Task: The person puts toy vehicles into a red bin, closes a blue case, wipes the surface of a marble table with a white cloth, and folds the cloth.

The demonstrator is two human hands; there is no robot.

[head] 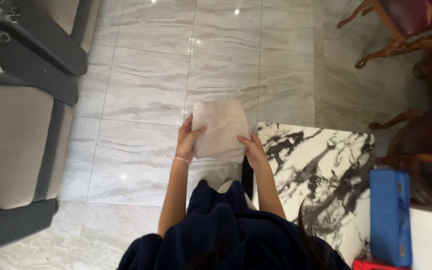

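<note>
Over tiled floor | left hand (187, 141) and right hand (252, 150) grasping folded cloth (220, 129) | blue case (389, 216) closed on marble table (321, 165)

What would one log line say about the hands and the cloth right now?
left hand: grips folded cloth | right hand: grips cloth's other edge | cloth: held above tile floor, beside marble table
</note>
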